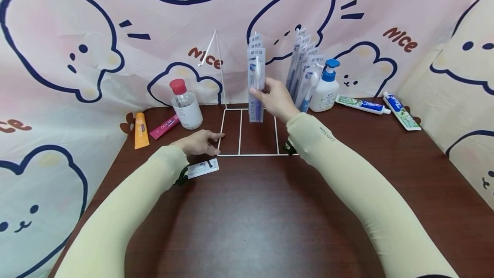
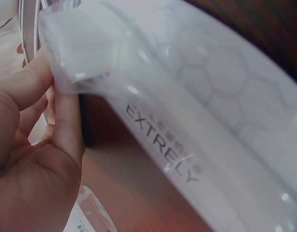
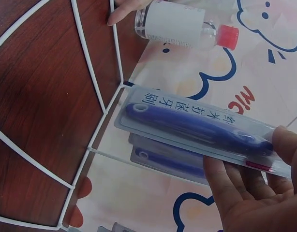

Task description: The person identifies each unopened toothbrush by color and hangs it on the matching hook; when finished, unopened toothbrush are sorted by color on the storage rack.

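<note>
My right hand (image 1: 278, 100) pinches a packaged toothbrush (image 1: 256, 85) with a purple handle, thumb in front and fingers behind. It is upright at the middle of a white wire rack (image 1: 240, 132). In the right wrist view, a second packaged toothbrush (image 3: 170, 164) shows behind it. My left hand (image 1: 198, 143) is at the rack's left side, its index fingertip touching the wire and its thumb near the front corner. Beside the left wrist is another clear pack (image 1: 202, 167). Marked EXTRELY, a pack (image 2: 163, 150) fills much of the left wrist view and overlaps my fingertips.
Left of the rack are a red-capped clear bottle (image 1: 187, 110), a pink tube (image 1: 164, 127) and an orange tube (image 1: 141, 131). Several packaged toothbrushes (image 1: 302, 67) hang at right, near a blue-topped pump bottle (image 1: 325, 91). Two toothpaste tubes (image 1: 362, 104) (image 1: 401, 111) lie further right.
</note>
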A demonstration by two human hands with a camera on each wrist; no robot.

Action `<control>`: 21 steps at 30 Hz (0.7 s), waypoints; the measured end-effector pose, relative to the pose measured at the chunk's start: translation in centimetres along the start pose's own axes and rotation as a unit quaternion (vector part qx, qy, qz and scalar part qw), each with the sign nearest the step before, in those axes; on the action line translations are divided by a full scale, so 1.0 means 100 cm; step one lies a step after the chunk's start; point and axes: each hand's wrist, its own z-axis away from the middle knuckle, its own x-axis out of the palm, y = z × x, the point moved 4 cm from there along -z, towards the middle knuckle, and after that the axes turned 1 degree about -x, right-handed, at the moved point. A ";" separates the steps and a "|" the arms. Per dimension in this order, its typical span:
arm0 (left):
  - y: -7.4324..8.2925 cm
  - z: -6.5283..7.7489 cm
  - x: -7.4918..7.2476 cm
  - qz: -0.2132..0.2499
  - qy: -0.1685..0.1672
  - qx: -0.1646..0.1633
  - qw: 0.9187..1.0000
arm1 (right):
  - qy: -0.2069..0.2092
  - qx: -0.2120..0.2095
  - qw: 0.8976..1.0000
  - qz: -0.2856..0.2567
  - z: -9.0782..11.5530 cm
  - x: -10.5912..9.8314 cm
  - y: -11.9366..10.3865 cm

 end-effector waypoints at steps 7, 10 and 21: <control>0.001 -0.001 0.000 -0.002 -0.002 0.005 1.000 | -0.015 0.011 1.000 0.019 0.007 0.001 0.005; 0.003 -0.001 0.001 -0.005 -0.002 0.008 1.000 | -0.026 0.023 0.998 0.047 0.017 -0.001 0.010; 0.000 0.000 -0.001 -0.007 0.003 0.004 1.000 | -0.029 -0.109 0.970 0.216 0.073 0.010 0.006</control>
